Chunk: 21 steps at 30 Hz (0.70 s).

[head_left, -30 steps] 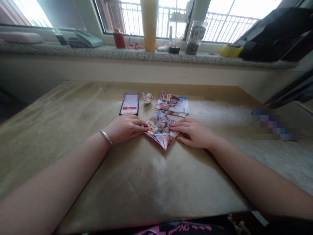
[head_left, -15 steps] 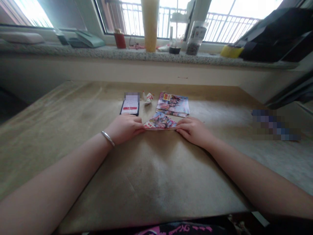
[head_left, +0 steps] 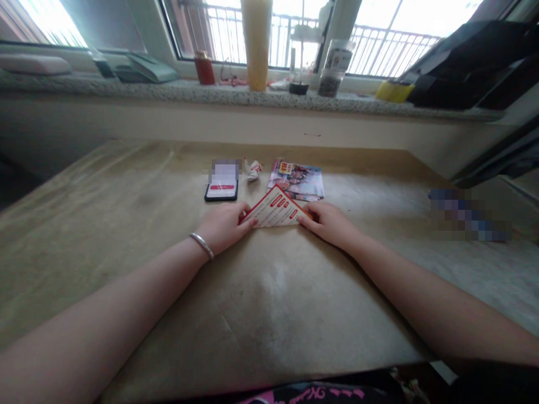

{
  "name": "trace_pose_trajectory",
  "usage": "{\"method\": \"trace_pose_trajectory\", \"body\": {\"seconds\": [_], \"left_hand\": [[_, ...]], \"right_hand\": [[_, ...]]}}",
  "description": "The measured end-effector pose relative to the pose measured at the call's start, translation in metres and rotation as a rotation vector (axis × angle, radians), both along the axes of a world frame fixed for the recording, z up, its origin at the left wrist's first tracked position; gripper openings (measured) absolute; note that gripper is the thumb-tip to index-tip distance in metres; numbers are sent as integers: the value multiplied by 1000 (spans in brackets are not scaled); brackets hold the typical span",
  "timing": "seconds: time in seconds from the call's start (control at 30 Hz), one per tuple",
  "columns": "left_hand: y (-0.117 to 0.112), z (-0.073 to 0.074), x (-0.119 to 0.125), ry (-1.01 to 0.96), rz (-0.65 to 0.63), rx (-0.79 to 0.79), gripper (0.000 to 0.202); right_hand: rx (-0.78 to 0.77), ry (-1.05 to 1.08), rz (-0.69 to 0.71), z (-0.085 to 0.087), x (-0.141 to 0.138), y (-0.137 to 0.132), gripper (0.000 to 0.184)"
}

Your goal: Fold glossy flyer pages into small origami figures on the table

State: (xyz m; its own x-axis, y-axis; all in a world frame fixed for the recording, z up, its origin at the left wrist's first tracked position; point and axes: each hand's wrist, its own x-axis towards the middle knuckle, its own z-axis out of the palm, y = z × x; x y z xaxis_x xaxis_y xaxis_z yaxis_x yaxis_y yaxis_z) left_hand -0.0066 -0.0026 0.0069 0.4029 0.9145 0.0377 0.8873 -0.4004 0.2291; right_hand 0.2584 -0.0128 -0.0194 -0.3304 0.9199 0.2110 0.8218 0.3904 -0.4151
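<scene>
Between my hands is a folded paper flyer [head_left: 275, 210], a triangle with its white side and red printed labels facing me. My left hand [head_left: 227, 224], with a silver bangle on the wrist, pinches its left corner between thumb and fingers. At the right corner, my right hand [head_left: 326, 223] grips the paper the same way. Just behind the triangle lies a stack of colourful printed flyers [head_left: 301, 179], partly covered by its tip. A crumpled piece of paper [head_left: 253, 170] sits left of the stack. Beside it rests a phone [head_left: 221, 191] with a lit screen.
A blurred blue item [head_left: 467, 216] lies at the table's right side. Along the stone windowsill [head_left: 168, 92] stand a red container [head_left: 204, 68], a tall yellow cylinder [head_left: 256, 50], a clear jar [head_left: 332, 73], a yellow object [head_left: 393, 91] and a black bag [head_left: 458, 67].
The folded flyer has turned from its colourful picture side to its white side with red labels. My hands have kept its two corners, with thumbs now in front.
</scene>
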Motion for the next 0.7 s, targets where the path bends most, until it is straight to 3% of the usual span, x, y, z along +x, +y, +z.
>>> {"method": "trace_pose_trajectory", "body": {"seconds": [0.17, 0.47, 0.7], "left_hand": [[3, -2, 0, 4, 6, -5, 30], [12, 6, -22, -25, -62, -232, 33], [12, 9, -28, -26, -174, -205, 41]], "right_hand": [[-35, -52, -173, 5, -5, 4, 24], [-59, -8, -51, 1, 6, 7, 7], [13, 131, 34, -4, 13, 3, 19]]}}
